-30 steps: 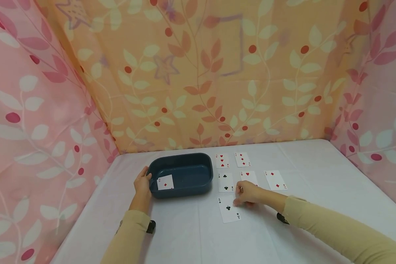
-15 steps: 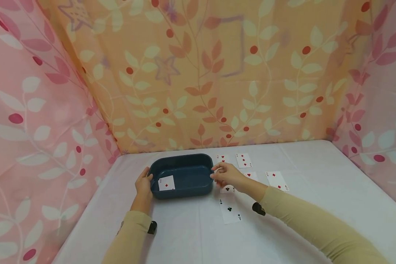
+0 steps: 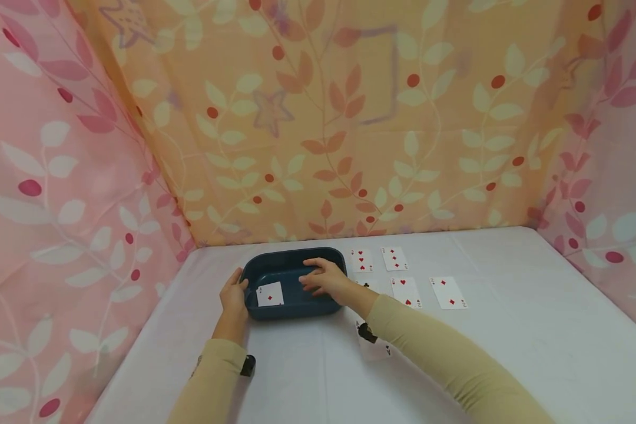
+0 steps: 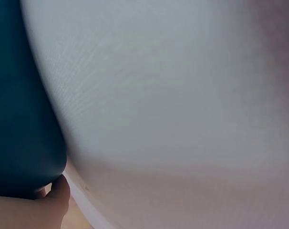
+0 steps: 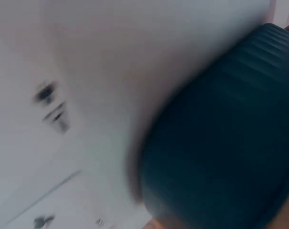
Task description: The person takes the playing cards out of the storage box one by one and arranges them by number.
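Observation:
My left hand grips the left end of a dark blue oblong tray, thumb at the rim. In the left wrist view, part of that hand meets the tray's edge. My right hand is over the right half of the tray, fingers bent and reaching inward. No card shows at its fingertips; I cannot tell whether one is hidden under it. An ace of diamonds lies face up in the tray's left part. The right wrist view shows the tray's dark side up close.
Right of the tray lie a three of hearts, three of diamonds, two of hearts and two of diamonds. A two of clubs and ace of clubs are partly covered by my right arm.
My right hand has moved left from beside the ace of clubs, across the tray's right rim, to above its inside. My left hand keeps its grip on the tray.

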A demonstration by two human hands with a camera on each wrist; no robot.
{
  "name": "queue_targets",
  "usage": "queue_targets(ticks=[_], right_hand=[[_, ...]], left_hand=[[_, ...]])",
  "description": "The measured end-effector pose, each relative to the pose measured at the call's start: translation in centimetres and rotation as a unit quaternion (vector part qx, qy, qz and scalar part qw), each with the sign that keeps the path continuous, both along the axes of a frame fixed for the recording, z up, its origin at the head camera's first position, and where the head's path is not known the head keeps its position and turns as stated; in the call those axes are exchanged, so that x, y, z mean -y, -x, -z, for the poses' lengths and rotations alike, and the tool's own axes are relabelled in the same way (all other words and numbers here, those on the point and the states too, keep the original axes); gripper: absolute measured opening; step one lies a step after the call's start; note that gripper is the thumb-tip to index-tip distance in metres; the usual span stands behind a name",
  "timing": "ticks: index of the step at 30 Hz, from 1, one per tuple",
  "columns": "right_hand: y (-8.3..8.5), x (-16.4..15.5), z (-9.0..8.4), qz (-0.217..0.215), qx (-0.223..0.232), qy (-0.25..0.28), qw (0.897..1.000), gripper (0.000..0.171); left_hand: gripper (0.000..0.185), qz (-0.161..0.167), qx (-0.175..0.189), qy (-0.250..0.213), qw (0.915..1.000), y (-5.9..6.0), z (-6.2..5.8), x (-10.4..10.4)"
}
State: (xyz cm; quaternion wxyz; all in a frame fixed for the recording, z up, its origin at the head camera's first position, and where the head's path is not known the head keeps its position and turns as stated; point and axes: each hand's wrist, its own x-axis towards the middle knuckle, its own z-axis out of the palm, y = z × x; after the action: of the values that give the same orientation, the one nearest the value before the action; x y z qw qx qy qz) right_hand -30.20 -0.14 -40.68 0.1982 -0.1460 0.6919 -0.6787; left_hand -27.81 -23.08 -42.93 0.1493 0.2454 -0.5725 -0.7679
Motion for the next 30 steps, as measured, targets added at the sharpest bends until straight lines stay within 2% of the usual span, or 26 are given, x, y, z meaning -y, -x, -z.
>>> queue_targets(ticks=[6,10,13,17,19,22,24,26,30], right_hand=[[0.8,2.7,0.6,-0.033,0.006,-0.060,0.998,0.061],[1.5,4.0,1.2,-0.066,-0.028,-0.140,0.988,0.068],[2.1,5.0,2.0,-0.095,-0.096,-0.212,0.968,0.073],[2.9,6.2,3.0,-0.112,-0.195,-0.301,0.926,0.075],[3.3,6.8,3.4,-0.115,-0.223,-0.342,0.905,0.076],[3.7,7.5,3.8,-0.114,-0.233,-0.391,0.883,0.077],[3.8,7.8,3.9,-0.112,-0.235,-0.414,0.872,0.076],[3.8,8.0,3.9,-0.114,-0.234,-0.426,0.867,0.074],[4.0,8.5,3.7,-0.132,-0.207,-0.438,0.865,0.067]], left_hand=[[0.051,-0.005,-0.002,-0.001,1.0000,0.3,0.0,-0.1],[0.051,-0.004,-0.012,-0.008,0.9999,0.2,-0.1,0.0],[0.051,-0.003,-0.016,-0.009,0.9998,0.2,-0.2,0.1],[0.050,-0.005,-0.015,-0.001,0.9999,0.2,-0.3,-0.1],[0.049,-0.007,-0.011,0.003,0.9999,0.3,-0.3,-0.2],[0.049,-0.010,-0.004,0.002,0.9999,0.4,-0.1,-0.3],[0.049,-0.011,0.000,-0.003,0.9999,0.4,0.0,-0.3],[0.049,-0.012,0.001,-0.006,0.9999,0.5,0.1,-0.3],[0.049,-0.013,0.000,-0.004,0.9999,0.5,0.2,-0.1]])
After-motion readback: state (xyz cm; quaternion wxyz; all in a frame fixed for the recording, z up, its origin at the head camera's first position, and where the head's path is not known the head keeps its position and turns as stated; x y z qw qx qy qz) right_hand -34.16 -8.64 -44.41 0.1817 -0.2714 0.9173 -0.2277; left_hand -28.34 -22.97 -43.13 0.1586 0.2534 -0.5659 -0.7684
